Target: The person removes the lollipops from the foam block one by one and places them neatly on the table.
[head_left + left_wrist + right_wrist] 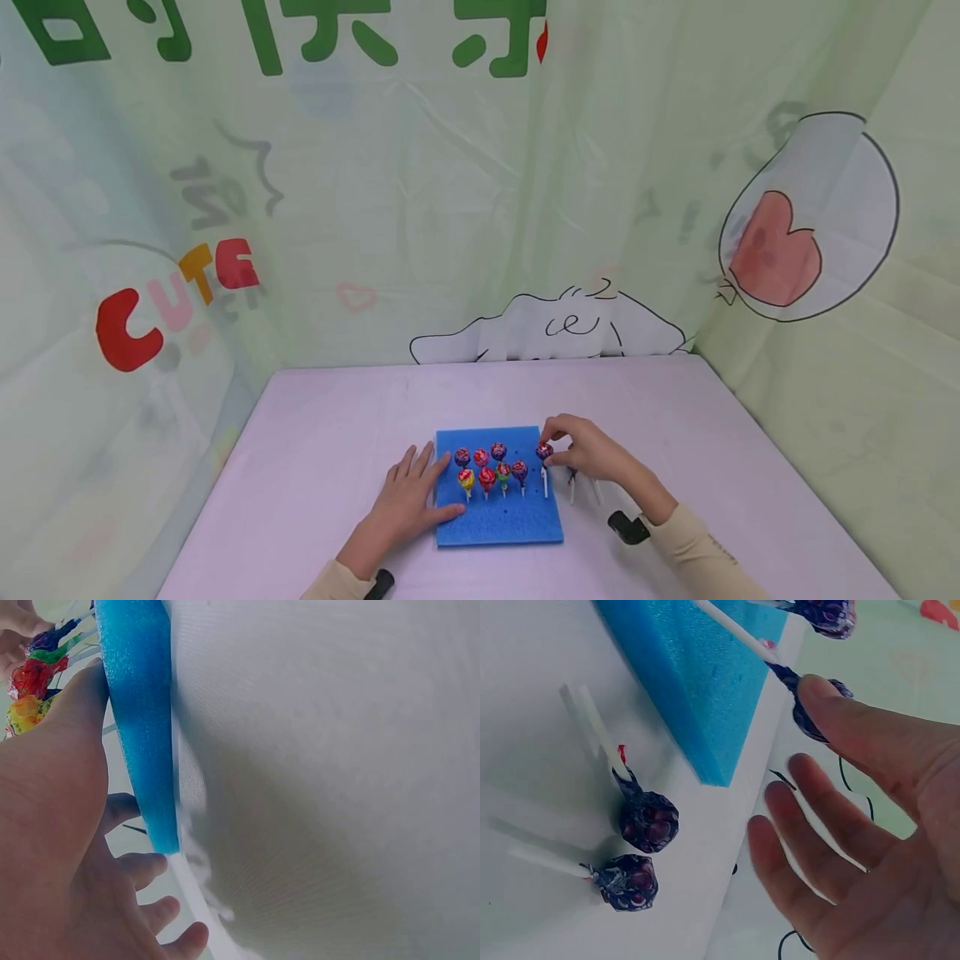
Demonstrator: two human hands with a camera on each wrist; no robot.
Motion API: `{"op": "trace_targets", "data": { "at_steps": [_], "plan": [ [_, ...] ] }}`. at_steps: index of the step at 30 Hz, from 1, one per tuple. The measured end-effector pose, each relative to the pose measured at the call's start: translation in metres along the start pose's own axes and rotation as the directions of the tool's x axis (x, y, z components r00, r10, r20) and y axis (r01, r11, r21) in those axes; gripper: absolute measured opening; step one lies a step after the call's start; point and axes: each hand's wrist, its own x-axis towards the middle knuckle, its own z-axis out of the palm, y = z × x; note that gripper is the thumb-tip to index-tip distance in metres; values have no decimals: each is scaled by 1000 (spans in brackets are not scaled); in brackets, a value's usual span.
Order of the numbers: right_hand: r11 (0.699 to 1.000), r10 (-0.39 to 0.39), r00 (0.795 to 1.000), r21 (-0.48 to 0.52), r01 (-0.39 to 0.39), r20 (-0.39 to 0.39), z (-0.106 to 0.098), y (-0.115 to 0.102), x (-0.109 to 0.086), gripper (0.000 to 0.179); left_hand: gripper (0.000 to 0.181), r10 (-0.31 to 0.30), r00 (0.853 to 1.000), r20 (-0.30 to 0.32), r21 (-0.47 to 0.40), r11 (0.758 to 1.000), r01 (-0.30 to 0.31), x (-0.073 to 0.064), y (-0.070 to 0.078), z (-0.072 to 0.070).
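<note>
A blue foam block (498,527) lies on the table, with several wrapped lollipops stuck upright in it in two rows, among them a yellow lollipop (467,479) and a red lollipop (487,477). My left hand (401,498), fingers spread, rests at the block's left edge, thumb on top. My right hand (592,450) pinches a dark purple lollipop (808,724) by its wrapped head, stick pointing down, above the block's right side. Whether the stick tip touches the foam cannot be told.
Two loose dark purple lollipops, one nearer the block (649,822) and one farther off (631,883), lie on the table right of the foam. My right hand partly hides them in the head view. Printed curtains (465,208) stand behind the pale table (337,408).
</note>
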Motion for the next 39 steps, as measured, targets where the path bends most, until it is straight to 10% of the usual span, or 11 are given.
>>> {"op": "trace_targets", "data": {
  "at_steps": [10, 39],
  "plan": [
    [992, 99, 990, 62, -106, 104, -7, 10, -1, 16, 94, -5, 1000, 0, -6, 1000, 5, 0, 0, 2],
    [977, 211, 974, -1, -212, 83, -35, 41, -27, 14, 95, -9, 1000, 7, -9, 1000, 9, 0, 0, 1]
  ]
}}
